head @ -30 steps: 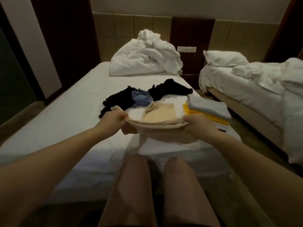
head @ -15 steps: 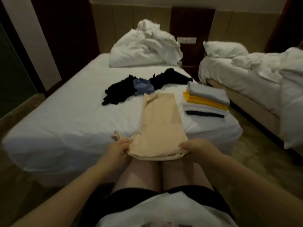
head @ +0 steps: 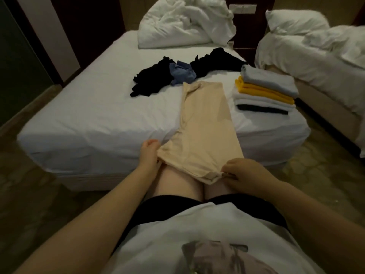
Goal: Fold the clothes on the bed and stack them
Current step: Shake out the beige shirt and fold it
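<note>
A person standing at the foot of a bed with a white fitted sheet (head: 79, 119) holds a long beige cloth garment (head: 205, 123) by its near end. The garment lies flat and lengthwise on the mattress and runs over the foot edge, so its lower part hangs off the bed above the person's bare thighs. The left hand (head: 150, 155) grips the near left corner with curled fingers, and the right hand (head: 243, 175) pinches the near right corner, with the hem stretched between them. Both hands are off the mattress, just below its foot edge. A broad stretch of bare sheet lies open to the left of the garment, reaching the bed's left and foot edges. On the right, a stack of folded clothes in grey, yellow, white and black (head: 264, 89) sits close to the bed's right edge, near the garment but apart from it. Beyond the garment's far end lie unfolded clothes: a crumpled black piece (head: 150, 80), a bunched blue piece (head: 182, 75) just beside the beige cloth's top corner, and another black piece (head: 215, 59) farther back. A rumpled white duvet (head: 185, 22) is heaped at the head of the bed. A strip of patterned floor (head: 316, 165) separates this bed from a second bed with tumbled white bedding (head: 316, 56) on the right.
</note>
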`<action>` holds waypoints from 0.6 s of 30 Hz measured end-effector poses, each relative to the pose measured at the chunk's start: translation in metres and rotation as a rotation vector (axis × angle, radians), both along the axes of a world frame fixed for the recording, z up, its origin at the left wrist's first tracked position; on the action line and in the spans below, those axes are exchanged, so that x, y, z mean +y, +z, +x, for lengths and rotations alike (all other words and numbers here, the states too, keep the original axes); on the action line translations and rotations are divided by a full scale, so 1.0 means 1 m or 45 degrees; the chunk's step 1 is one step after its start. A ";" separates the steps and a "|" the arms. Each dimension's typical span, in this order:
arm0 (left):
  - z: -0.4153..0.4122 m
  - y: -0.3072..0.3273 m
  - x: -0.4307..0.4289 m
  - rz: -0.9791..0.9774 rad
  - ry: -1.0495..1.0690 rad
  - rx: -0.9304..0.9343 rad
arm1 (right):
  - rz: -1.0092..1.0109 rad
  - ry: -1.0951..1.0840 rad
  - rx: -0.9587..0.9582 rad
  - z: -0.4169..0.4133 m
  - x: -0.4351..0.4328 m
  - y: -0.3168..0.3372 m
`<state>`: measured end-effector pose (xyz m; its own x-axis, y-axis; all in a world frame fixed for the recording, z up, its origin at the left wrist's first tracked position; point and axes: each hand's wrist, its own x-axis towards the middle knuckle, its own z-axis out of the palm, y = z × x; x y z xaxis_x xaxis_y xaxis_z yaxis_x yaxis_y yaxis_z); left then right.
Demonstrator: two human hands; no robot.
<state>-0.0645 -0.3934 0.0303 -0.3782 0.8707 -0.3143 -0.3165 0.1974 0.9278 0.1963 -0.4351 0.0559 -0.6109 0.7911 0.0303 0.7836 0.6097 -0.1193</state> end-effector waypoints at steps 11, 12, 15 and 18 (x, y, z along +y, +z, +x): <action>0.060 -0.009 0.009 1.173 -1.130 2.191 | -0.046 0.081 0.037 -0.007 -0.008 -0.006; 0.058 -0.013 0.004 1.100 -1.204 2.188 | -0.036 0.085 0.044 -0.008 -0.009 -0.005; 0.052 -0.008 -0.002 1.061 -1.005 2.155 | -0.001 0.104 0.097 -0.009 -0.012 -0.004; 0.037 -0.005 -0.002 0.773 -0.925 2.091 | -0.036 0.094 0.074 -0.008 -0.013 -0.002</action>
<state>-0.0273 -0.3957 0.0250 0.4973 0.8161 0.2944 0.8137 -0.5565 0.1679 0.1886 -0.4476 0.0540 -0.6655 0.7450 0.0460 0.7278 0.6614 -0.1811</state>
